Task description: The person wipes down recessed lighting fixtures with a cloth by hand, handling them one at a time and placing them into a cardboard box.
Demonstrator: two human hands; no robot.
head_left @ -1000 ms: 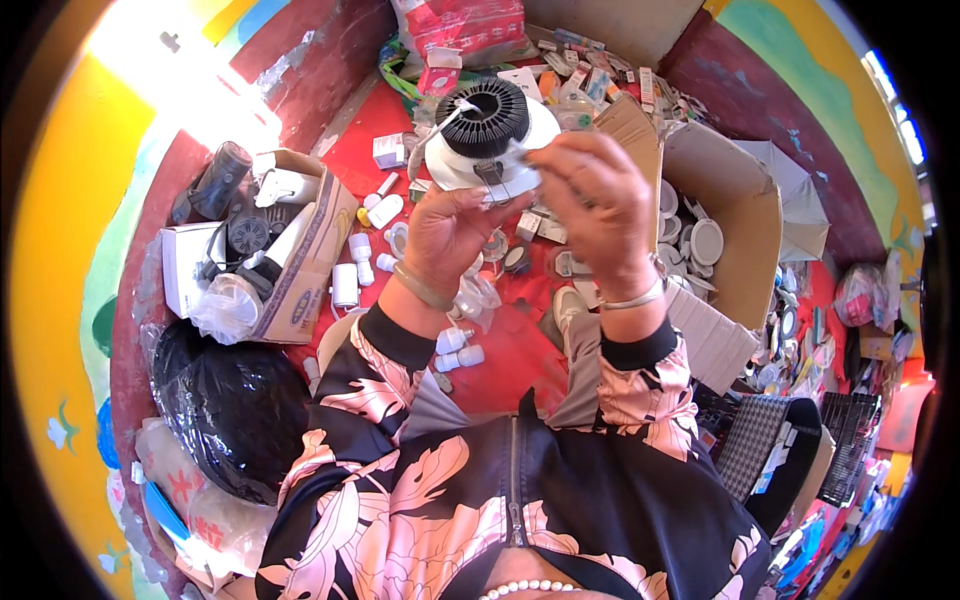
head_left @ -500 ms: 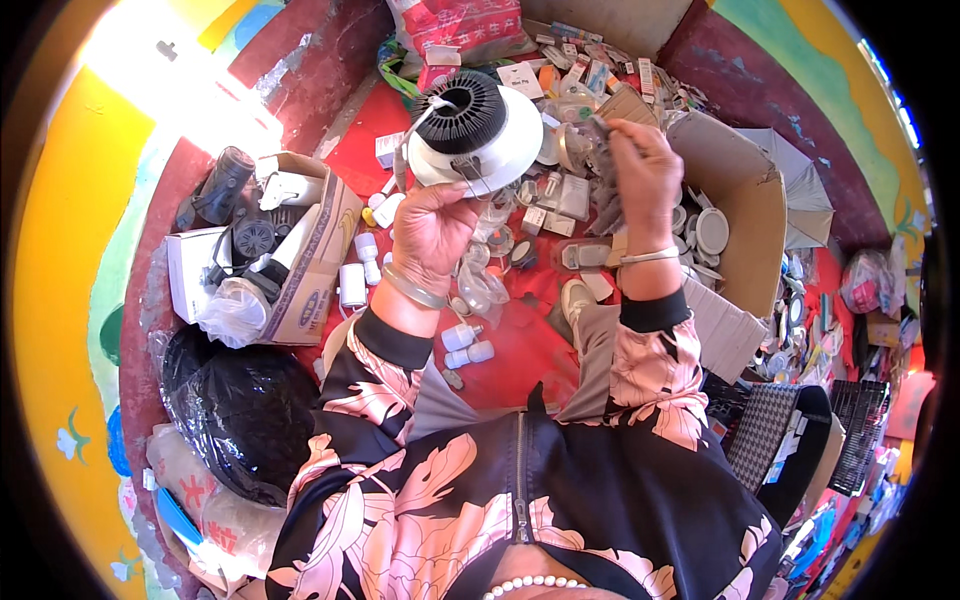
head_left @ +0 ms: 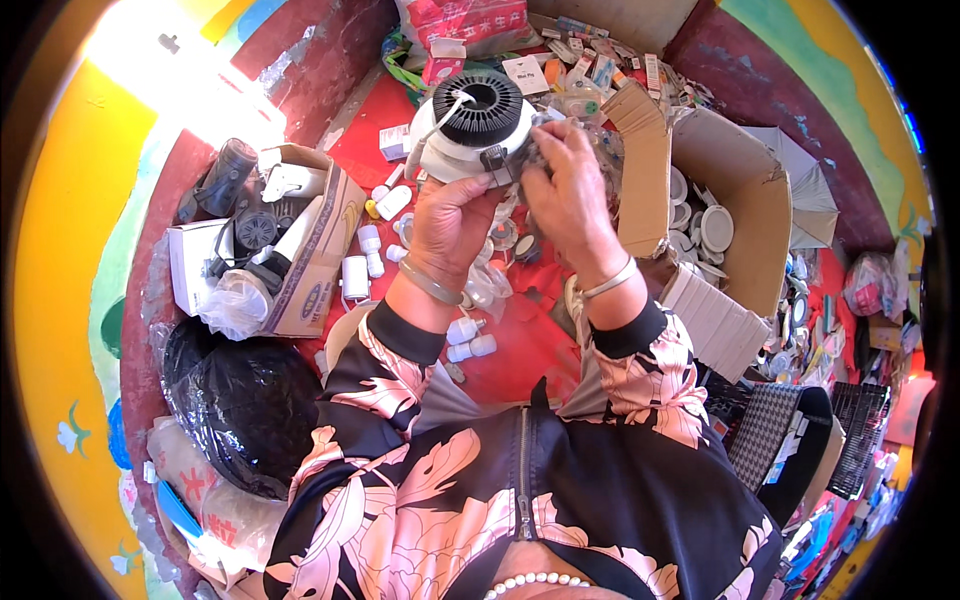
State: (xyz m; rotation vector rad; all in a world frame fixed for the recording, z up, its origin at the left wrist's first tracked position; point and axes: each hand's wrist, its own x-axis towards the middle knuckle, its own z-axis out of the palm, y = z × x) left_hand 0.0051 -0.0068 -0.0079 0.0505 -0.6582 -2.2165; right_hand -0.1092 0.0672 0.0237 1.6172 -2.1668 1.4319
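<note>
Gripping the near rim of a white lamp [head_left: 452, 152], the left hand [head_left: 450, 230] keeps its thumb on top and its fingers mostly hidden beneath, so it seems to bear most of the weight. The right hand [head_left: 568, 188] pinches a greyish wad [head_left: 524, 160], blurred and perhaps cloth, at the same rim; how firmly it presses, I cannot tell. The lamp is up in the air ahead of the chest, tilted, its black heat sink [head_left: 482, 126] facing up. A hard push from the right could twist it out of that one-sided hold, and the dark clip [head_left: 493, 158] just beyond the left thumb might snag the wad or, if sprung, nip a fingertip. The white cable [head_left: 433, 129] hangs loosely down the left side, where it could catch and tug. If the lamp slipped, it could fall toward the white bulbs [head_left: 471, 349] on the red cloth [head_left: 515, 370] and crack some. Farther right, a wide elbow could jolt the cardboard carton [head_left: 745, 190] of white discs [head_left: 716, 229]; a piece bouncing ahead could vanish in the heap of small boxes [head_left: 600, 72].
</note>
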